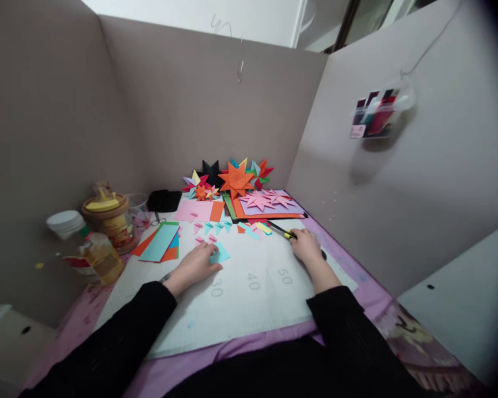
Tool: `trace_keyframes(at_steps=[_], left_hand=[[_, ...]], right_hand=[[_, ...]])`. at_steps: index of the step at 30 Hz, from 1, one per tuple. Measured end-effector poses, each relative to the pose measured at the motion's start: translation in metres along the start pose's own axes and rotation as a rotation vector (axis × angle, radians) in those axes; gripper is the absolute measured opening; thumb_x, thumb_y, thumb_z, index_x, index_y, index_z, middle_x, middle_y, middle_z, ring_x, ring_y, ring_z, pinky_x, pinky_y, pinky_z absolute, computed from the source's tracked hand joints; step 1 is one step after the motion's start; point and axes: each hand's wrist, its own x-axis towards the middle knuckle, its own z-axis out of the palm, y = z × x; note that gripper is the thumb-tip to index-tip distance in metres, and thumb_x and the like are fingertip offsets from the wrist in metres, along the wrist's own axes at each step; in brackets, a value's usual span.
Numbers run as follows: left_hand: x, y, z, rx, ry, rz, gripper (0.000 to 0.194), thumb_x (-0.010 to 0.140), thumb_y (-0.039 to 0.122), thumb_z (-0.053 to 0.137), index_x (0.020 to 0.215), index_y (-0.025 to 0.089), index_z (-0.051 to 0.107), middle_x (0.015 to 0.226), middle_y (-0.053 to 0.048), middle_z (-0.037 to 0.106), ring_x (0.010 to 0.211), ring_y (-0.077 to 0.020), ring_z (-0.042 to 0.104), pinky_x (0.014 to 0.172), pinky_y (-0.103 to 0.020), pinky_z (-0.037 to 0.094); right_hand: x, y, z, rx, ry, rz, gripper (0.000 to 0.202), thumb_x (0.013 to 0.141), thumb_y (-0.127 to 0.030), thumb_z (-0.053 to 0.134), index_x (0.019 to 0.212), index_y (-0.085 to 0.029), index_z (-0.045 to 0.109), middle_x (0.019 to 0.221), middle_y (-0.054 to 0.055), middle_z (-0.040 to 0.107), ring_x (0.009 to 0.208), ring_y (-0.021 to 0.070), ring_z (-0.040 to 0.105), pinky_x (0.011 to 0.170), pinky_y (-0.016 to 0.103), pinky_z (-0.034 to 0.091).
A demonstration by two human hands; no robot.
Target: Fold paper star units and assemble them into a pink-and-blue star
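Note:
On the white numbered mat (232, 315), my left hand (197, 266) rests with its fingers apart, its fingertips touching a light blue paper piece (221, 254). My right hand (306, 246) is closed around the handle of a black and yellow cutter (283, 229), which lies pointing up and left. Small folded pink pieces (197, 227) and light blue pieces (218, 227) sit beyond my left hand. Small cut paper strips (249, 230) lie near the cutter's tip.
Coloured paper sheets (161, 243) and scissors (159, 220) are at the left. A glue bottle (102, 257) and a brown tub (114, 224) stand by the left wall. Folded paper stars (236, 179) and stacked sheets (274, 209) lie at the back. Grey partitions surround the table.

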Motion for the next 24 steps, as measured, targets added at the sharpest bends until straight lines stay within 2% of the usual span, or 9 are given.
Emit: trace_keyframes(at_steps=[3, 6, 9, 12, 14, 15, 18, 20, 24], left_hand=[[-0.001, 0.001, 0.002, -0.003, -0.043, -0.023, 0.035, 0.072, 0.032, 0.059, 0.104, 0.018, 0.060, 0.080, -0.005, 0.064, 0.070, -0.0206, 0.059, 0.059, -0.027, 0.040], [-0.001, 0.000, 0.001, -0.014, -0.077, -0.021, 0.025, 0.071, 0.028, 0.058, 0.094, 0.020, 0.063, 0.068, -0.001, 0.062, 0.061, -0.0178, 0.056, 0.053, -0.024, 0.035], [-0.001, 0.001, -0.001, -0.035, -0.094, -0.001, 0.018, 0.069, 0.027, 0.058, 0.084, 0.020, 0.066, 0.066, 0.000, 0.062, 0.058, -0.0163, 0.055, 0.051, -0.024, 0.034], [0.000, 0.001, -0.001, -0.064, -0.095, 0.038, 0.012, 0.070, 0.025, 0.057, 0.073, 0.020, 0.067, 0.068, -0.001, 0.064, 0.061, -0.0160, 0.057, 0.055, -0.024, 0.038], [0.001, 0.001, 0.000, -0.073, -0.060, 0.054, 0.015, 0.074, 0.024, 0.053, 0.074, 0.019, 0.068, 0.076, -0.004, 0.066, 0.068, -0.0179, 0.059, 0.063, -0.025, 0.041], [0.002, 0.000, 0.001, -0.074, -0.034, 0.059, 0.018, 0.076, 0.023, 0.051, 0.080, 0.018, 0.068, 0.082, -0.006, 0.066, 0.076, -0.0194, 0.060, 0.069, -0.027, 0.043], [0.004, -0.006, 0.003, -0.074, 0.030, 0.072, 0.030, 0.075, 0.018, 0.051, 0.103, 0.018, 0.064, 0.104, -0.010, 0.063, 0.100, -0.0245, 0.055, 0.087, -0.033, 0.039], [0.004, -0.010, 0.005, -0.078, 0.047, 0.067, 0.039, 0.072, 0.016, 0.054, 0.111, 0.018, 0.060, 0.109, -0.012, 0.061, 0.105, -0.0264, 0.052, 0.090, -0.036, 0.037], [0.005, -0.013, 0.008, -0.116, 0.041, 0.018, 0.040, 0.067, 0.015, 0.057, 0.108, 0.017, 0.060, 0.083, -0.006, 0.063, 0.079, -0.0220, 0.057, 0.072, -0.031, 0.042]], right_hand=[[-0.003, 0.001, 0.008, -0.007, -0.008, 0.041, 0.030, 0.080, -0.016, 0.050, 0.104, -0.013, 0.066, 0.098, 0.020, 0.059, 0.095, 0.0353, 0.052, 0.077, 0.047, 0.039], [-0.011, -0.022, 0.012, 0.027, 0.027, -0.035, 0.034, 0.082, -0.014, 0.045, 0.111, -0.013, 0.062, 0.107, 0.021, 0.056, 0.103, 0.0357, 0.048, 0.082, 0.050, 0.036], [-0.023, -0.059, 0.018, 0.101, 0.023, -0.247, 0.034, 0.084, -0.016, 0.047, 0.116, -0.019, 0.059, 0.115, 0.014, 0.055, 0.110, 0.0291, 0.044, 0.093, 0.044, 0.033], [-0.040, -0.097, 0.025, 0.192, -0.057, -0.490, 0.027, 0.082, -0.023, 0.057, 0.108, -0.025, 0.063, 0.107, 0.005, 0.060, 0.105, 0.0202, 0.049, 0.092, 0.033, 0.037], [-0.052, -0.118, 0.031, 0.380, -0.119, -0.709, 0.026, 0.079, -0.025, 0.062, 0.105, -0.019, 0.063, 0.103, 0.007, 0.060, 0.100, 0.0208, 0.050, 0.089, 0.034, 0.038], [-0.058, -0.127, 0.034, 0.422, -0.149, -0.762, 0.029, 0.076, -0.029, 0.066, 0.103, -0.018, 0.063, 0.100, 0.007, 0.060, 0.098, 0.0213, 0.051, 0.087, 0.034, 0.039], [-0.070, -0.143, 0.040, 0.418, -0.219, -0.723, 0.044, 0.062, -0.042, 0.077, 0.095, -0.018, 0.063, 0.093, 0.006, 0.057, 0.090, 0.0226, 0.050, 0.081, 0.036, 0.039], [-0.074, -0.146, 0.044, 0.421, -0.241, -0.648, 0.038, 0.059, -0.040, 0.079, 0.086, -0.018, 0.063, 0.088, 0.005, 0.056, 0.088, 0.0227, 0.048, 0.078, 0.036, 0.038], [-0.071, -0.142, 0.049, 0.506, -0.286, -0.638, 0.014, 0.064, -0.023, 0.075, 0.069, -0.018, 0.062, 0.076, 0.001, 0.054, 0.080, 0.0174, 0.049, 0.078, 0.032, 0.037]])
